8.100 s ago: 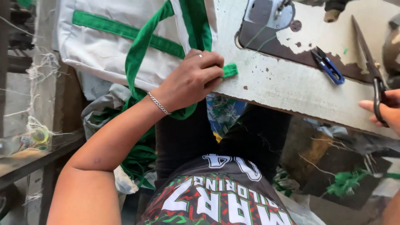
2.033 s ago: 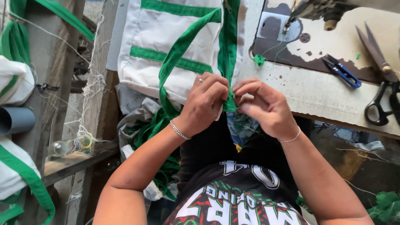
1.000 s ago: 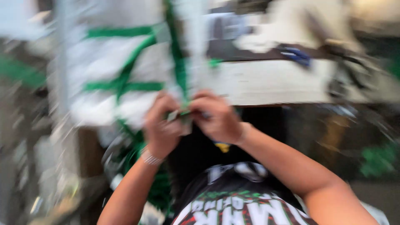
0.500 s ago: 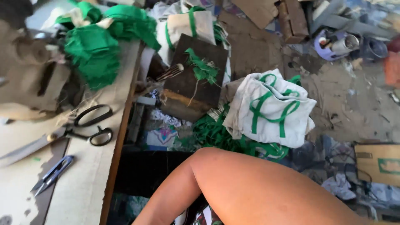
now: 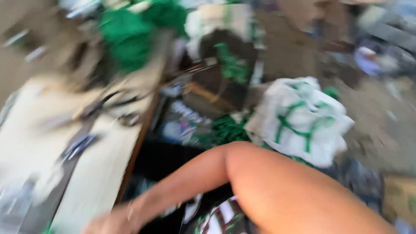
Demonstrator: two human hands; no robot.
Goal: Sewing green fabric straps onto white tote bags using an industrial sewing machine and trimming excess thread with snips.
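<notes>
White bag point(image 5: 303, 119) with green straps lies alone; right hand point(image 5: 110, 223) blurred, grip unclear.

We see a pale worktable point(image 5: 99, 173) with scissors point(image 5: 108, 102) and a small blue clipper point(image 5: 80, 145) on it, green fabric point(image 5: 130, 39) heaped at its far end; a white, green-strapped bag point(image 5: 303, 121) lies on the littered floor point(image 5: 381, 130)

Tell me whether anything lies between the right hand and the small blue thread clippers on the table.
Nothing visible does. The right hand is at the near edge of the pale wooden table, and only bare tabletop separates it from the small blue thread clippers. The picture is blurred, though.
</notes>
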